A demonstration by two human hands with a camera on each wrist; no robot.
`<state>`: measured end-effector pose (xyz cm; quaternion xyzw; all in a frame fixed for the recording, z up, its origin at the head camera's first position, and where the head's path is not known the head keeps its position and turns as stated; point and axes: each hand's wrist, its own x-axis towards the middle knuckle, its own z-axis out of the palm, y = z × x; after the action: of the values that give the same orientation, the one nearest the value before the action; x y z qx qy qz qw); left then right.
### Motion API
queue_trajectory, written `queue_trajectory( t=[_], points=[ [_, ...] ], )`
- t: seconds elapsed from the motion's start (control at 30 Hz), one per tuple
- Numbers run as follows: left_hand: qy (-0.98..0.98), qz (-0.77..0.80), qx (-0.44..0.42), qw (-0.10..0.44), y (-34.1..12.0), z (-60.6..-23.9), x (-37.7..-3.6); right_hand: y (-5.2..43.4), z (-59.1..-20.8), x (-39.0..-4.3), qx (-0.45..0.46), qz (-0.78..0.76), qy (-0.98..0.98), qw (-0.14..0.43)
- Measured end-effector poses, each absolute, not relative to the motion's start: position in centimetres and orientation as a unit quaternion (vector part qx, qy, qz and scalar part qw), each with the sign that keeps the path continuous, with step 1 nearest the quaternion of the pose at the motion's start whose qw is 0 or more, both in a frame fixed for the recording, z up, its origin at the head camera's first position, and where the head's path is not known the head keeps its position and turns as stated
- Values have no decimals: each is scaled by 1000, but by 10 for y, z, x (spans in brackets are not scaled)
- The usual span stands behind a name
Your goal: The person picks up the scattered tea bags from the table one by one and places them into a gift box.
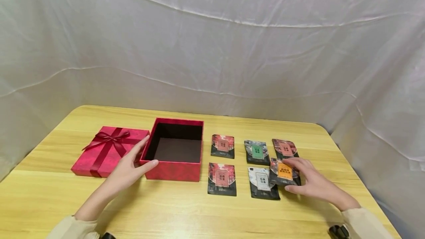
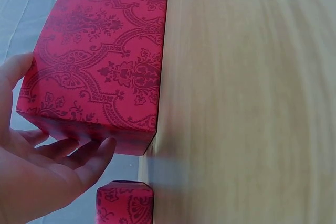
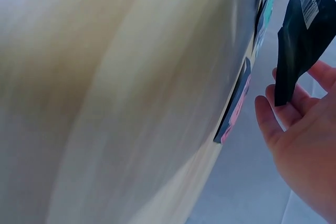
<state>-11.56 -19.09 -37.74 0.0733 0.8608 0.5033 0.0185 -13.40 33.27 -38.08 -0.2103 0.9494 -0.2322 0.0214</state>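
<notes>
In the head view, my right hand [image 1: 313, 183] pinches a small black tea packet with an orange label [image 1: 284, 172]. From the right wrist view, the packet's dark back with a barcode sticker [image 3: 310, 6] shows above the table. That packet overlaps the white-labelled packet [image 1: 262, 182] and the dark red one [image 1: 285, 148]. With fingers spread, my left hand [image 1: 127, 169] rests at the near left corner of a red patterned gift box [image 1: 174, 172], thumb by its front rim and fingers along its left side. The box is uncovered, and its dark inside holds nothing visible.
Left of the box lies its red lid [image 1: 132, 134] with a ribbon bow. Two red-labelled packets [image 1: 222, 146] lie right of the box, one nearer than the other, and a green-labelled packet [image 1: 257, 152] lies beyond them. A pale curtain [image 1: 212, 47] hangs behind the wooden table [image 1: 159, 209].
</notes>
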Motion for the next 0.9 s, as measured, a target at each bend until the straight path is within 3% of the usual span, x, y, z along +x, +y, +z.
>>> queue_trajectory(
  t=[0.9],
  points=[
    [864, 498, 68, 21, -190, -376, -115, 297, -380, -147, -260, -256, 931, 4]
  ],
)
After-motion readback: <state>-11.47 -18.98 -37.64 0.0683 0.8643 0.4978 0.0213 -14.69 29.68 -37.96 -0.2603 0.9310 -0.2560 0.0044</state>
